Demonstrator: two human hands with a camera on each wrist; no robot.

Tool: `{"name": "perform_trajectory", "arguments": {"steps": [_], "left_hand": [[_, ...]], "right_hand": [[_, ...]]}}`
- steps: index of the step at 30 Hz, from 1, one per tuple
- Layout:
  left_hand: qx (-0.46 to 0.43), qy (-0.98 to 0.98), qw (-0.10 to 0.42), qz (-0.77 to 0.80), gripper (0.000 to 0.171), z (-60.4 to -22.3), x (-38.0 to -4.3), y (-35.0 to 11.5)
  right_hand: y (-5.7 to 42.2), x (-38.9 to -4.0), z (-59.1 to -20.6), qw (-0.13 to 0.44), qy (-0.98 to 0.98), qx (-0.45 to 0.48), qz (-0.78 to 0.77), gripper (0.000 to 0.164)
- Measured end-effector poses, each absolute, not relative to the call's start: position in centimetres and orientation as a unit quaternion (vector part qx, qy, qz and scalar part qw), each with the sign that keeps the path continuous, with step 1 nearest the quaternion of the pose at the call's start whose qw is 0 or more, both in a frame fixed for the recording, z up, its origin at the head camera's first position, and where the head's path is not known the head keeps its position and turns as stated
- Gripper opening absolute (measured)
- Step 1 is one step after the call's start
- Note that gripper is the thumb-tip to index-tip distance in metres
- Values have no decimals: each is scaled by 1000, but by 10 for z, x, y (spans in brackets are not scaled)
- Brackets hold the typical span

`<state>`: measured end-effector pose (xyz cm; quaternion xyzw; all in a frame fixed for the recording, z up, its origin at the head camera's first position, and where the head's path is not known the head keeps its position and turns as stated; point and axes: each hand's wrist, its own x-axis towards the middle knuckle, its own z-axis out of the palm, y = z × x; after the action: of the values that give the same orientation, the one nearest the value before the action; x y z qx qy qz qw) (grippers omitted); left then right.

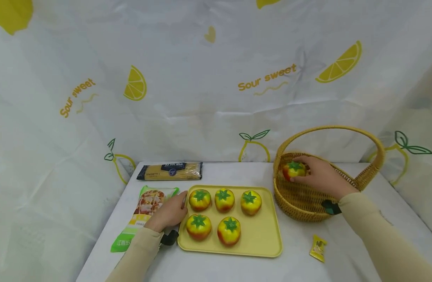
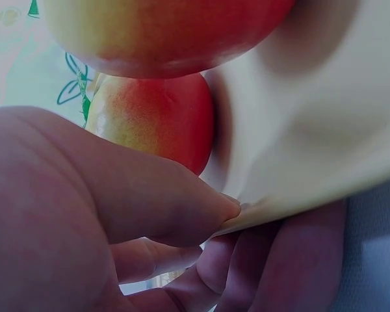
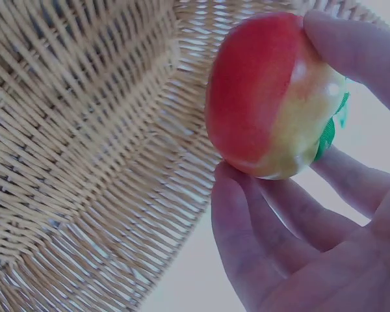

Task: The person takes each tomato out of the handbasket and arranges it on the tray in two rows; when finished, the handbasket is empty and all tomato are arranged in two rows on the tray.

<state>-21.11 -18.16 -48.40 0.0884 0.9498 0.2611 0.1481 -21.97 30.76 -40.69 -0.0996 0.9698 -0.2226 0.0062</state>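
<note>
My right hand (image 1: 319,175) holds a red and yellow toy tomato (image 1: 294,170) with a green leaf top, inside the opening of a wicker basket (image 1: 297,211). In the right wrist view the thumb and fingertips pinch the tomato (image 3: 266,97) beside the woven wall. My left hand (image 1: 171,211) grips the left rim of a yellow tray (image 1: 258,246), thumb above and fingers beneath, as the left wrist view shows. Several similar tomatoes stand on the tray in two rows, such as the front one (image 1: 229,232); its front right part is bare.
A spaghetti pack (image 1: 170,171) lies at the back left. Under and beside my left arm is a green and white food bag (image 1: 131,231). A small yellow wrapped snack (image 1: 318,248) lies in front of the basket, whose tall handle (image 1: 328,127) arches over it.
</note>
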Motion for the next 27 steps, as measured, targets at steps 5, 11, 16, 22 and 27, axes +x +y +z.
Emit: {"name": "perform_trajectory", "arguments": {"steps": [5,11,16,22,27], "left_hand": [[90,952,146,255,63,-482,-211,-182],[91,951,146,258,62,-480,-209,-182],[88,951,149,257,63,-483,-211,-182],[88,951,151,255,63,-484,-212,-183],[88,950,153,258,63,-484,-212,-182]], "right_hand": [[300,-205,-399,5,971,-102,-217,76],[292,-181,-396,-3,971,-106,-216,80],[279,-160,-392,-8,967,-99,-236,80],[260,-142,-393,-28,961,-111,-250,77],[250,-133,-401,-38,955,-123,-265,73]]}}
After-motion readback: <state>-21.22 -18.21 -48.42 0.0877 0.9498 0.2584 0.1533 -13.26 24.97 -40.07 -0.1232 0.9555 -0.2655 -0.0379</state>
